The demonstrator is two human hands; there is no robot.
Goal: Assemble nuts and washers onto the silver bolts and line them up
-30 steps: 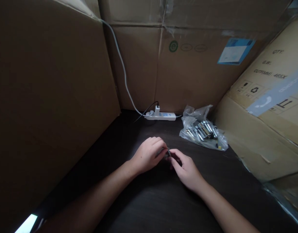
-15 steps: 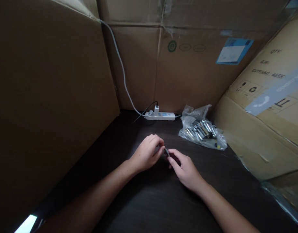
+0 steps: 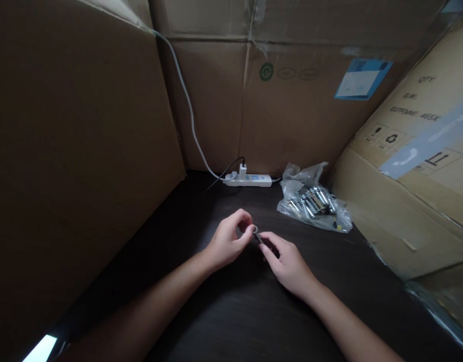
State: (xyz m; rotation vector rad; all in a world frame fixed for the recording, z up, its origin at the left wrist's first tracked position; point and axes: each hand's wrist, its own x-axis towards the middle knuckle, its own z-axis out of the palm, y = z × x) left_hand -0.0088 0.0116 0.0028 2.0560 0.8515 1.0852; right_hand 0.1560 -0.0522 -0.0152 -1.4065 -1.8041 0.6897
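Note:
Both hands meet over the dark table (image 3: 235,311), just in front of me. My left hand (image 3: 227,241) pinches a small metal ring-like part (image 3: 255,230) between thumb and fingertips. My right hand (image 3: 287,261) is closed on the other end of a small dark metal piece (image 3: 260,238) that touches that ring. The piece is mostly hidden by the fingers. A clear plastic bag of shiny metal bolts (image 3: 313,203) lies to the right, beyond my right hand.
Cardboard boxes wall the space: one at the left (image 3: 76,141), one at the back (image 3: 291,100), one leaning at the right (image 3: 415,166). A white power strip (image 3: 250,180) with a plug and white cable (image 3: 189,110) lies at the back.
My left hand's fingers have opened out from a closed grip into a thumb-and-finger pinch, and the small ring now shows. Both hands stayed in nearly the same place.

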